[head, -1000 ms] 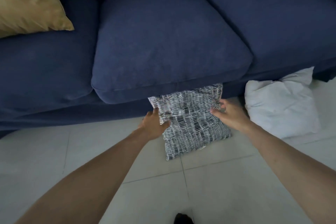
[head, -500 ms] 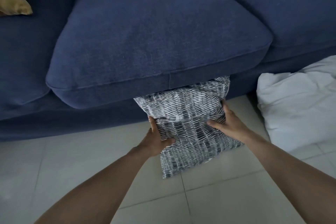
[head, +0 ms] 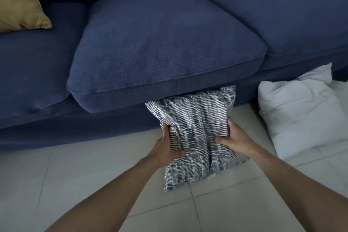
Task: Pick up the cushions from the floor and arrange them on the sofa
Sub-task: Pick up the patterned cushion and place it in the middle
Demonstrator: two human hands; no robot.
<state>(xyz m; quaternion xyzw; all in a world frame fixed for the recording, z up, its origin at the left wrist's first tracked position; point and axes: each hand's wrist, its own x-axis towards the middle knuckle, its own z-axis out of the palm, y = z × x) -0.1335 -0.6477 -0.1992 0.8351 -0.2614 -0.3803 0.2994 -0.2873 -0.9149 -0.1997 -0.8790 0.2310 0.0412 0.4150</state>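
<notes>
Sofa looking like matt, nubby blue cloth; striped cushion w/ woven fabric; gold cushion showing satin sheen; white cushion creased cotton-ish; floor smooth tiles.

Head view, steeply down, near sofa

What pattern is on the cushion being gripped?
Black-and-white dashed stripes on the cushion, clearest in the head view.

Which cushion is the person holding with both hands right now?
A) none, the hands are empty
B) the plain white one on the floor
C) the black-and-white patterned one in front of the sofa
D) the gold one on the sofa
C: the left hand and right hand both grip the sides of the patterned cushion, while the white cushion and gold cushion lie untouched.
</notes>
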